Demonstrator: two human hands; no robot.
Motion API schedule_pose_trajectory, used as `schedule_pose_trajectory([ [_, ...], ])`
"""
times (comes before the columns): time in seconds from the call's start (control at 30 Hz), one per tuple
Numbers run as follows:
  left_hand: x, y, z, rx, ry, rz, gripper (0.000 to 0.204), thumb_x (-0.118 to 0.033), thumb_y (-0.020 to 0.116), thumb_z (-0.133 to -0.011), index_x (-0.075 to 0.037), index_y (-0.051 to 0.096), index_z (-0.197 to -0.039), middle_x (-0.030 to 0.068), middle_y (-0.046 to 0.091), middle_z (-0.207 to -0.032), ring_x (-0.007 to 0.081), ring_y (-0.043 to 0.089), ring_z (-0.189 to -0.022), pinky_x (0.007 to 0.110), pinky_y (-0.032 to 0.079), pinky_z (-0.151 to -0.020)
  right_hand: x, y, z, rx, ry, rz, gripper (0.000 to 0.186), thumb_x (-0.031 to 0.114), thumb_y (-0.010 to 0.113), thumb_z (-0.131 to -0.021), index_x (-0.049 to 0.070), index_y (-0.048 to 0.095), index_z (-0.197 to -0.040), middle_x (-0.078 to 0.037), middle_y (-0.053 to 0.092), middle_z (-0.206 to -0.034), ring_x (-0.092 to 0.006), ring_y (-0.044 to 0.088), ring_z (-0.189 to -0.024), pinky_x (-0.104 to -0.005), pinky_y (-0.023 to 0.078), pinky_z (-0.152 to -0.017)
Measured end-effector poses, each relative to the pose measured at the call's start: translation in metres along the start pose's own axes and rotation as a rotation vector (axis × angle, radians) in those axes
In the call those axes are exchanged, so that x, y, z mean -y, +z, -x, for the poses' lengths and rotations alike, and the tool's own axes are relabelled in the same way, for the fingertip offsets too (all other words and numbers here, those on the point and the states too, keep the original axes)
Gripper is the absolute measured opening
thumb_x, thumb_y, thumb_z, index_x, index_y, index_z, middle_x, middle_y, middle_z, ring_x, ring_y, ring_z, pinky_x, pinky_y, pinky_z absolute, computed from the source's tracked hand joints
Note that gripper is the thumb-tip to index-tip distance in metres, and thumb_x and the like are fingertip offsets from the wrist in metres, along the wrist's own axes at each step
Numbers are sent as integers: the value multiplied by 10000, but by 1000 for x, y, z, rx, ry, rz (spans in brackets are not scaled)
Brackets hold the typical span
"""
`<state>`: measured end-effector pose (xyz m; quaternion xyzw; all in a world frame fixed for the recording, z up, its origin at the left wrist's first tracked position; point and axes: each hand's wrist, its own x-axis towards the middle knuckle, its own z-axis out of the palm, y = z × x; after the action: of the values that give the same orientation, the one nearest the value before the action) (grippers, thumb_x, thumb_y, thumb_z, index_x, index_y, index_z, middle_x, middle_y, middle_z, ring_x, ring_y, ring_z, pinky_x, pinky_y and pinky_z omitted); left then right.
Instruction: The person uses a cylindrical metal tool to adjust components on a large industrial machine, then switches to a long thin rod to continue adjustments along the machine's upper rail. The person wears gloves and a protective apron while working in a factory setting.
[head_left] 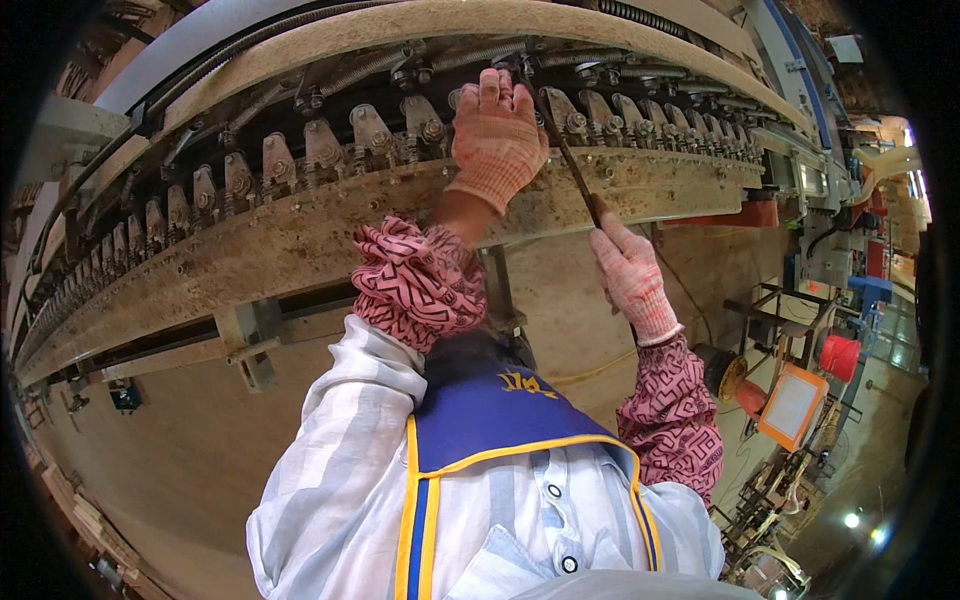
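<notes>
My left hand (497,140), in a pale reddish-stained knit glove, reaches into the machine over a row of metal brackets (322,146). Its fingers are bent together at a bolted fitting below a coil spring (480,54); whatever they grip is hidden. Farther right and nearer to me, my right hand (632,275), gloved alike, is closed round the lower end of a long, thin dark metal rod (572,163). The rod slants up and left, and its far end reaches the fittings just right of my left fingertips. I cannot tell what kind of tool it is.
A long, dirty metal beam (330,235) runs below the brackets, and a curved pale rail (400,25) spans above them. Support legs (245,345) stand beneath. At right are an orange-framed panel (793,405), a red spool (840,357) and metal stands on the floor.
</notes>
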<state>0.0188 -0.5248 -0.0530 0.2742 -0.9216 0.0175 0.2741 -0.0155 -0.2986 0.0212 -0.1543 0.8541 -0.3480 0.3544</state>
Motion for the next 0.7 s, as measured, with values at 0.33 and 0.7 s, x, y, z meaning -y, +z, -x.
schedule_pose_trajectory([
  [0.33,-1,-1,-5,290,-26,31,517,-388,557,-888,-16,566,-1248,146,475,-1415,294,409,-1301,430,354,-1082,6,0,-15,-18,-162,79,502,157,541,-1027,127,481,-1525,58,486,-713,-32,408,-550,-232,353,-488],
  [0.7,0,-10,-4,287,-9,65,580,-382,575,-882,-15,548,-1329,155,431,-1557,321,374,-1401,440,324,-1145,10,3,-11,-18,-100,32,491,171,540,-1028,124,496,-1515,77,467,-730,-26,388,-553,-226,330,-482],
])
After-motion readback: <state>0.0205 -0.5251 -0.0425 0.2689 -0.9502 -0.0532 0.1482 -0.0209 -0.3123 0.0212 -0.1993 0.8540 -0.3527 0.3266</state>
